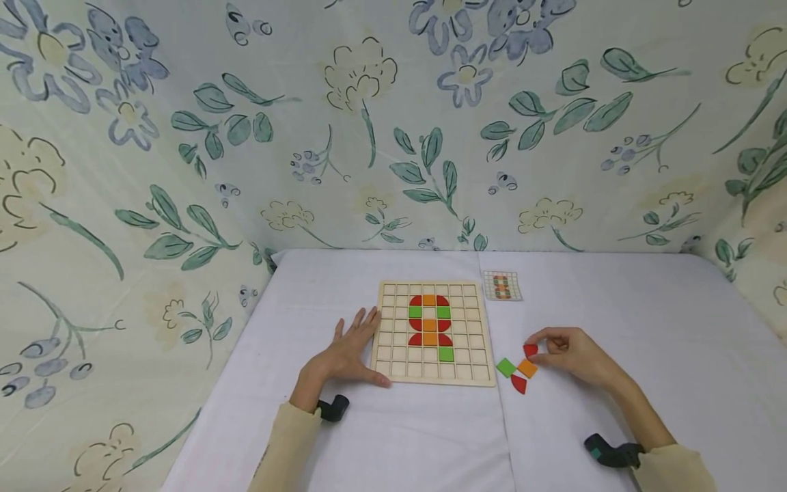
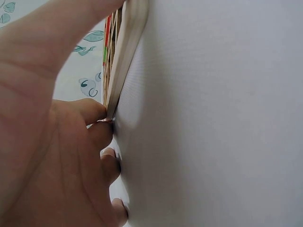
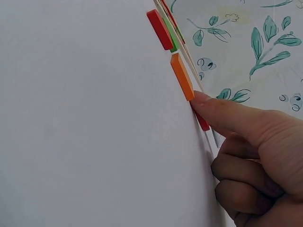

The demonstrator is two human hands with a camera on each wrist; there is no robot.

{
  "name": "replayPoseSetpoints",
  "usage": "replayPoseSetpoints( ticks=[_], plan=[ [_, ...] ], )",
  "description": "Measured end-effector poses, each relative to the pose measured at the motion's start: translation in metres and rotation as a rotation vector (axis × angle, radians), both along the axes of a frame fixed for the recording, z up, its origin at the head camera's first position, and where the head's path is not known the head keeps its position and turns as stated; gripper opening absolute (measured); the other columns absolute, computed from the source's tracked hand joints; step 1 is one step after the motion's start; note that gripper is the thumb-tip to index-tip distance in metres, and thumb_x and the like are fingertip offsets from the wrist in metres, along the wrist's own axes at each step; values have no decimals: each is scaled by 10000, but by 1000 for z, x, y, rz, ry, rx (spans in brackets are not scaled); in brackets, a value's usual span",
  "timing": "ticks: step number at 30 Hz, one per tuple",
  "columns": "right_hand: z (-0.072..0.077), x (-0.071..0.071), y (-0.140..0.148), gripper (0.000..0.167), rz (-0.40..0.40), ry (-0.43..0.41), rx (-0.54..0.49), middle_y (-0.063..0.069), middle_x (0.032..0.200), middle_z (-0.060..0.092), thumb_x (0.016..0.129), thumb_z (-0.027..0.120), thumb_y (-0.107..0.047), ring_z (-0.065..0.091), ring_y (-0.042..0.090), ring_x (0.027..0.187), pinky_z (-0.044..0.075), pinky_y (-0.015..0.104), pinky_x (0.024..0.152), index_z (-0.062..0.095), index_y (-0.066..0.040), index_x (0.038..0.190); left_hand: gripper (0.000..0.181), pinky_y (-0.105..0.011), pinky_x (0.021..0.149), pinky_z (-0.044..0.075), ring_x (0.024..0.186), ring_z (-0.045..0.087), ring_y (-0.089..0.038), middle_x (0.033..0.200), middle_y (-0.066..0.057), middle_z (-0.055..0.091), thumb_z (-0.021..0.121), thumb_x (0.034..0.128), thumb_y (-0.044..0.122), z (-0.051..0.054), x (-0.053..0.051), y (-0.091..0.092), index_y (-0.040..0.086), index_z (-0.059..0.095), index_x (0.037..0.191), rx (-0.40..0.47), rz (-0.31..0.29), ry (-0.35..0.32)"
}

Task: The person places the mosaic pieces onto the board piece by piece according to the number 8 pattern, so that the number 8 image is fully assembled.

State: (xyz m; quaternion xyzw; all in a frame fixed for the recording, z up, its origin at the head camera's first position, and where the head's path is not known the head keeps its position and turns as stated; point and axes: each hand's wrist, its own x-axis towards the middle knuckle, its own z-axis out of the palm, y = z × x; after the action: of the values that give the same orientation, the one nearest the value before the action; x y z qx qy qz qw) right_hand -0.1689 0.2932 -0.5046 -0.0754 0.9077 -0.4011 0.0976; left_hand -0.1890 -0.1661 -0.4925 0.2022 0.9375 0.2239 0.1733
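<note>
A wooden grid board (image 1: pixel 399 365) lies on the table, with red rounded, orange square and green square pieces in its middle cells. One green square (image 1: pixel 446 354) sits alone in the row beneath the others. My left hand (image 1: pixel 349 350) rests at the board's left side, fingers spread along the edge and thumb by the lower left corner. To the board's right, my right hand (image 1: pixel 574 353) pinches a red quarter-round piece (image 1: pixel 531 349) between thumb and index finger, at the table surface. Just beside it lie an orange square (image 1: pixel 527 369), a green square (image 1: pixel 506 367) and another red quarter-round piece (image 1: pixel 519 385).
A small pattern card (image 1: pixel 503 286) lies by the board's upper right corner, printed with a similar red, orange and green figure. White cloth (image 1: pixel 430 437) covers the table. Behind it hangs a floral curtain (image 1: pixel 363 184). Each wrist wears a black camera band (image 1: pixel 334 408).
</note>
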Motion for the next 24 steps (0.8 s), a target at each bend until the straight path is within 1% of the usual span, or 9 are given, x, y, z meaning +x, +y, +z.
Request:
replayPoseSetpoints(
  ticks=[5,8,10,14,16,20,24],
  plan=[
    [2,1,-2,344,-8,16,9,-31,662,415,860,848,-261,407,67,605,345,232,527,733,-69,1121,1369,-644,1285,-89,1640,-87,-283,1768,-24,-8,900,706,596,1,0,0,148,49,1680,4,-3,-3],
    [6,2,-8,330,-13,32,4,-22,670,426,859,850,-280,433,80,625,355,230,520,751,-87,1107,1369,-644,1285,-89,1640,-88,-284,1768,-27,-6,901,705,595,1,0,0,145,51,1680,6,-2,-5],
    [10,2,-16,324,-5,25,-7,-15,681,430,861,848,-299,447,98,662,354,237,530,765,-101,1104,1370,-644,1285,-89,1640,-87,-284,1768,-29,-3,904,703,592,1,0,0,143,54,1680,10,1,-6],
    [17,2,-35,298,25,-18,-38,-20,677,411,858,851,-301,448,103,682,349,227,550,781,-122,1086,1373,-647,1284,-89,1640,-83,-286,1768,-31,2,906,700,591,1,0,0,139,57,1679,12,1,-3],
    [19,3,-46,291,49,-32,-62,-22,650,377,847,861,-283,425,98,621,334,224,530,780,-123,1077,1372,-650,1283,-87,1640,-84,-286,1768,-30,1,904,701,593,1,0,0,139,55,1679,11,-2,-3],
    [18,4,-69,280,103,-24,-96,-43,607,325,817,886,-272,346,66,531,289,203,488,787,-141,1043,1371,-652,1284,-79,1640,-85,-288,1768,-30,-1,899,704,601,1,0,0,138,53,1679,6,-7,-1],
    [15,5,-93,261,153,-32,-122,-56,605,319,807,893,-261,318,49,551,253,193,499,789,-150,1019,1370,-650,1285,-79,1640,-83,-289,1768,-29,1,901,705,596,1,0,0,137,54,1679,7,-5,-1]
  ],
)
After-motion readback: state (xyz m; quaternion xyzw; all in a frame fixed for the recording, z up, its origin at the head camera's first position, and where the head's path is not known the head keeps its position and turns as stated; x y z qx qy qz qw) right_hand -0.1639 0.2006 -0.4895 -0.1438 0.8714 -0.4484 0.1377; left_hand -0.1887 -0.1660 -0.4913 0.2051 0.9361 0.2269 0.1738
